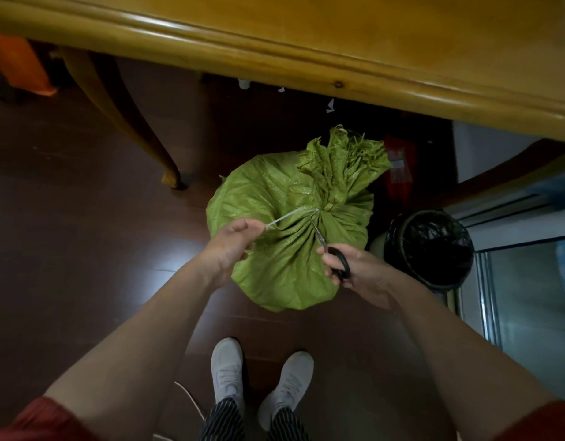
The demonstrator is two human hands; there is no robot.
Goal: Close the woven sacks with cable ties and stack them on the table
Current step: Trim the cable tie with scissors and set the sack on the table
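A full green woven sack (284, 268) stands on the dark floor in front of my feet. Its gathered neck (325, 206) is cinched by a white cable tie (287, 216), and the frayed mouth fans out above. My left hand (230, 246) pinches the tie's free tail and holds it stretched to the left. My right hand (348, 268) grips black-handled scissors (325, 245) whose blades point at the tie close to the neck. The yellow wooden table (354, 49) spans the top of the view.
A bin lined with a black bag (434, 249) stands right of the sack. A curved table leg (141, 135) comes down at the left. Paper scraps (330, 106) lie under the table. A glass door frame (491, 294) is at the right, my shoes (259, 380) below.
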